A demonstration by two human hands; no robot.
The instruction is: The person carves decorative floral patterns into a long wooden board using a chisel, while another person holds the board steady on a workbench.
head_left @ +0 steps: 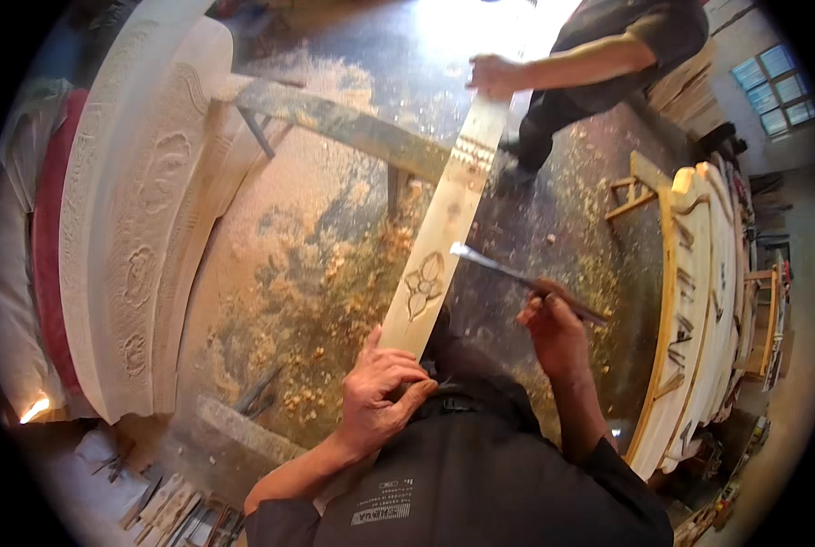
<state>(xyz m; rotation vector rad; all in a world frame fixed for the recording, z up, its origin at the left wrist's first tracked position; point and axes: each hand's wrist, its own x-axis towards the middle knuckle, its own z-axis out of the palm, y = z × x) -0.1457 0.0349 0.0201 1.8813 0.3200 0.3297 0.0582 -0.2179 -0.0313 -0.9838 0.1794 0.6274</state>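
A long pale wooden board (451,214) slants away from my waist, with a flower carved near its close end and a row of notched cuts farther up. My left hand (380,392) grips the near end, its fingers curled over the wood beside my apron. In my right hand (555,333) is a carving chisel (503,267) with a dark handle. The chisel's bright metal tip points left, just off the board's right edge near the flower; whether it touches cannot be made out. Another person's hand (494,75) rests on the board's far end.
A wooden bench beam (335,123) runs behind the board toward the left. Large carved panels (143,219) stand at the left, against a red cloth (54,228). Long wooden pieces (690,319) are stacked at the right. Shavings (325,301) litter the floor.
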